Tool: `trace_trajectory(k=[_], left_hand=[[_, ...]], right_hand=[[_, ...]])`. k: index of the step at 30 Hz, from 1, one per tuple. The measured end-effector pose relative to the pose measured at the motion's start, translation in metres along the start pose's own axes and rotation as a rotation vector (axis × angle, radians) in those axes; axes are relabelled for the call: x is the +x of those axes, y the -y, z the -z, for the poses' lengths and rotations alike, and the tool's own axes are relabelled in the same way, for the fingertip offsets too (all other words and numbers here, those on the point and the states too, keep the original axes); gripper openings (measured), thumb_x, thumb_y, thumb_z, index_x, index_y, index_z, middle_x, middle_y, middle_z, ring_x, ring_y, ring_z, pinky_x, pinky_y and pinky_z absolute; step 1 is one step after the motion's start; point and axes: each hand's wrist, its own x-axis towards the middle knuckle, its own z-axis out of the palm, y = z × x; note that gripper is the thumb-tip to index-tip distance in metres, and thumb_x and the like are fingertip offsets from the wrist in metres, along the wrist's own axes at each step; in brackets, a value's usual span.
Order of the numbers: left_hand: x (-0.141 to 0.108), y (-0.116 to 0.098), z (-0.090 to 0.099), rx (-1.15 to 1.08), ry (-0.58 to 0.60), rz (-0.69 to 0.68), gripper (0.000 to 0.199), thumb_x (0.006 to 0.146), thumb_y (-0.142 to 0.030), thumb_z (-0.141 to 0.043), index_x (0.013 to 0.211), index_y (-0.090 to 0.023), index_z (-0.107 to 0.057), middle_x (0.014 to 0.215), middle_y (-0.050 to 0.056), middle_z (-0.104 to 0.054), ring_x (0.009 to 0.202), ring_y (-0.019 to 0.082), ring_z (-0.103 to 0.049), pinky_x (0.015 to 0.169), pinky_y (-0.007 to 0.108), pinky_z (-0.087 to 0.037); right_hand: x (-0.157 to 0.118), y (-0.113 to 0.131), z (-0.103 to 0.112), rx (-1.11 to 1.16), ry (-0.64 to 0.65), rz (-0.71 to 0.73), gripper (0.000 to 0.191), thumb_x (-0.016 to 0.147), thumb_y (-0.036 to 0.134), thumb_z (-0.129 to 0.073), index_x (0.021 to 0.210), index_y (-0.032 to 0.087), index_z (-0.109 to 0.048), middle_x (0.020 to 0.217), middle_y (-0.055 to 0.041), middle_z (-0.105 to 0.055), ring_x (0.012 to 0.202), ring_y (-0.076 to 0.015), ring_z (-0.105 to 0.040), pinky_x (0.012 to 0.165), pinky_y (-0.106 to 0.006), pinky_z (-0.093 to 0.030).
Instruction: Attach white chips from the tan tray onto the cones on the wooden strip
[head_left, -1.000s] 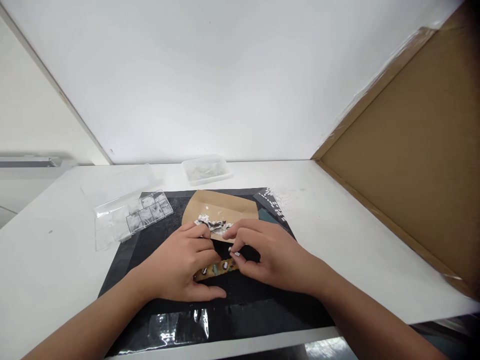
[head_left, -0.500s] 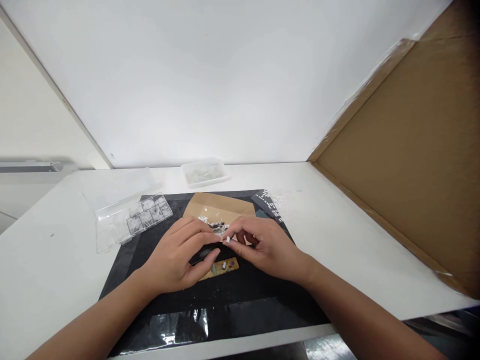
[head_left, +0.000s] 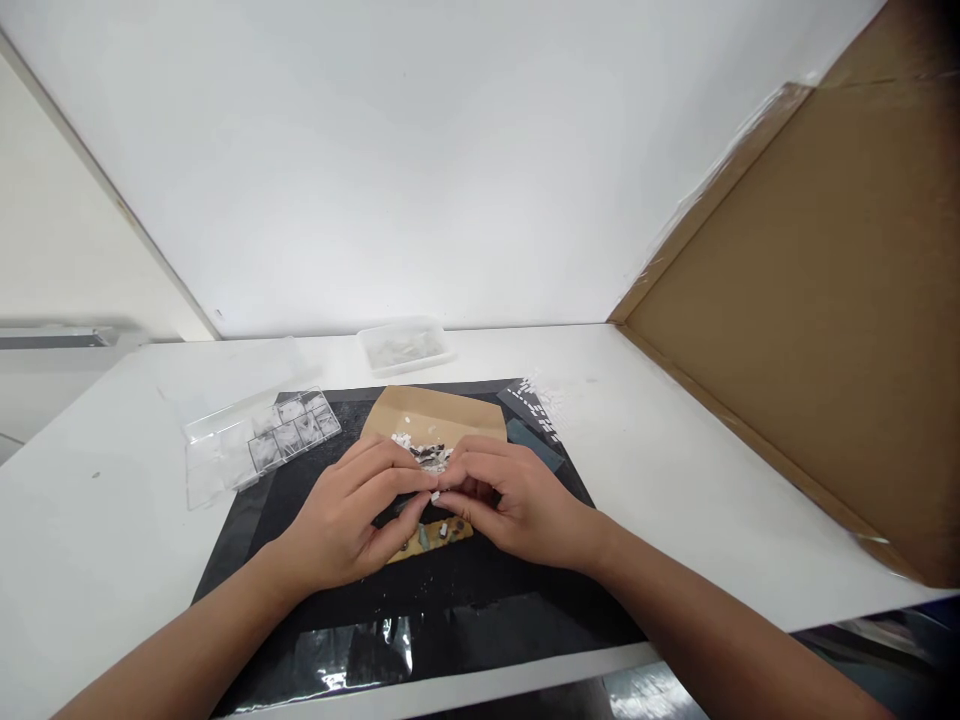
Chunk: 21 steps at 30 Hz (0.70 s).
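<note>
Both my left hand (head_left: 352, 520) and right hand (head_left: 532, 500), fingertips nearly closed, pinch one small white piece (head_left: 436, 497); another bit (head_left: 444, 530) sits on the strip (head_left: 432, 541), loose bits (head_left: 402, 440) remain on brown paper (head_left: 442, 410).

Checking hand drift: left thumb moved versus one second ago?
Yes, away from the wearer: the left thumb is farther from the near edge of the black mat, its tip now beyond the patterned strip.

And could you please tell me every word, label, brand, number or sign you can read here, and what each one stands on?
None: no readable text shows on the cardboard, the brown paper, the clear box or the black mat.
Any print on the yellowish strip would be too small to read.
</note>
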Motion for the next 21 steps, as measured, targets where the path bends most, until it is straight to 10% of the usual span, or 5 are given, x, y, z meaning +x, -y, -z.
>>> trace_trajectory(k=[21], left_hand=[[0.0011, 0.0010, 0.0007, -0.009, -0.004, -0.020, 0.025, 0.090, -0.008, -0.073, 0.112, -0.018, -0.067, 0.097, 0.006, -0.071, 0.090, 0.018, -0.066, 0.081, 0.035, -0.055]], right_hand=[[-0.0045, -0.0032, -0.0003, -0.047, -0.020, -0.008, 0.011, 0.103, 0.027, -0.064, 0.100, 0.020, -0.071, 0.085, -0.0018, -0.067, 0.079, -0.0141, -0.063, 0.070, -0.025, -0.047]])
